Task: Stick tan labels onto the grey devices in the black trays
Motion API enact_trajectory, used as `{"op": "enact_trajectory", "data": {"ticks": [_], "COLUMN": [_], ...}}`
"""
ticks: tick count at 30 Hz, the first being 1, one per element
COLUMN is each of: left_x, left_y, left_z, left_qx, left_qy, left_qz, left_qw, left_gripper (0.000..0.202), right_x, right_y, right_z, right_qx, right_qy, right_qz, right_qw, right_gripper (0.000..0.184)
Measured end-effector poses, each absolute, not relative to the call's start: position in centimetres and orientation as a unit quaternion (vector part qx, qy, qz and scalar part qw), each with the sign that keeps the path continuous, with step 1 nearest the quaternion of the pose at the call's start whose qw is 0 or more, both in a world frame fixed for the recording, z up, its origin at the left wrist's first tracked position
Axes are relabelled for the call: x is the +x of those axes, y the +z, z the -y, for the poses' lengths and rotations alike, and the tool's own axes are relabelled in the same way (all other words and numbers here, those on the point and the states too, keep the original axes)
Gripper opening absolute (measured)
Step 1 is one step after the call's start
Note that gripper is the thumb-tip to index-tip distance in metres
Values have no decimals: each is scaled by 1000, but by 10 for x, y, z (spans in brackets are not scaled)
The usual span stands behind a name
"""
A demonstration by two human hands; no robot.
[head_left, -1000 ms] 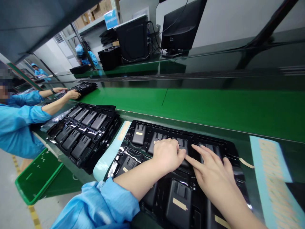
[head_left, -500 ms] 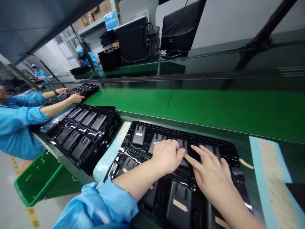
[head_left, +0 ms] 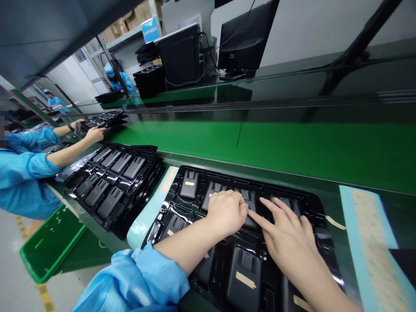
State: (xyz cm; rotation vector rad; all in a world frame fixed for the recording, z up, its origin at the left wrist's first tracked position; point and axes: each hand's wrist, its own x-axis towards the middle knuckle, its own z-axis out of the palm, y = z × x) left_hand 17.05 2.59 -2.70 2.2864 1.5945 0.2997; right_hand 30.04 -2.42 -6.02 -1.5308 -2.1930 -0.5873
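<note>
- Dark plastic casing (head_left: pixel 251 199) is seated in the black tray (head_left: pixel 310 201), far row; probably light, stiff, best gripped by its sides.
- Left hand (head_left: pixel 227 213) is curled over its left; anything pinched cannot be told.
- Right hand (head_left: pixel 287 234) is spread, nothing visibly gripped.
- Green belt (head_left: pixel 308 147) is seen beyond.

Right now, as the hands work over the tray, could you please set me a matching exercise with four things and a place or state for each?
Column one
1. Left hand
2. Right hand
3. Green bin
4. Monitor

Column two
A. Stands beyond the green surface
B. Fingers outstretched over the black tray
C. Low at the picture's left side, below the bench edge
D. Fingers curled over the black tray

Right pairs: 1-D, 2-B, 3-C, 4-A
</note>
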Motion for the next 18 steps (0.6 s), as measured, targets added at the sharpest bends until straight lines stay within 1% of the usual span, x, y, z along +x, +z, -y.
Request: {"op": "enact_trajectory", "data": {"ticks": [6,18], "left_x": [170,170], "left_y": [-28,-27], "left_z": [-26,-26], "left_qx": [804,805], "left_qy": [111,113], "left_qz": [-561,-558], "left_qw": [165,169], "left_gripper": [16,17], "right_x": [300,300], "right_y": [-58,-61], "right_z": [23,22], "right_qx": [-555,-568], "right_qy": [-209,-213], "right_qz": [766,762], "right_qw": [248,225], "right_gripper": [44,44]}}
